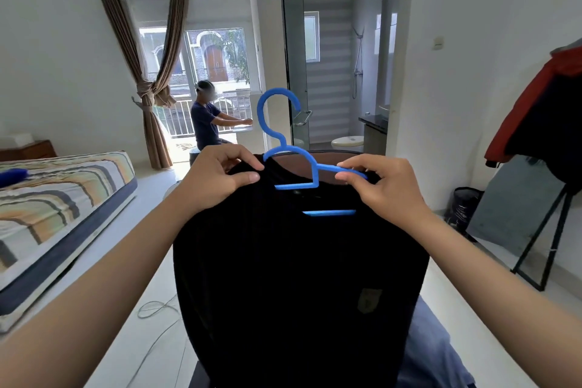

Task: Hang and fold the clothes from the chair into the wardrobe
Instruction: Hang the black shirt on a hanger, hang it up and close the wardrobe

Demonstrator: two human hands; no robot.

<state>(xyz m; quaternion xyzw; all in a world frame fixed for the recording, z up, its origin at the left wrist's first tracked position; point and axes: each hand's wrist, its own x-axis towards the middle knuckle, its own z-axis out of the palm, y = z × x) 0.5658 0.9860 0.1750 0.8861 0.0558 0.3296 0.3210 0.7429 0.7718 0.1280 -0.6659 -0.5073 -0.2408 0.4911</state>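
Observation:
A black shirt [299, 277] with a small badge on its chest hangs in front of me, held up at chest height. A blue plastic hanger [285, 148] sits inside its neck opening, hook pointing up. My left hand [220, 178] pinches the shirt's left shoulder beside the collar. My right hand [382, 187] pinches the hanger's right arm together with the shirt's right shoulder. Behind the collar the brown top edge of a chair back [315, 161] shows. No wardrobe is in view.
A striped mattress [59, 214] lies at the left. A person sits by the window [204, 126] beyond. A dark stand [541, 246] draped with red and black clothes stands at the right. A cable [157, 309] loops on the white floor. A bathroom opens behind.

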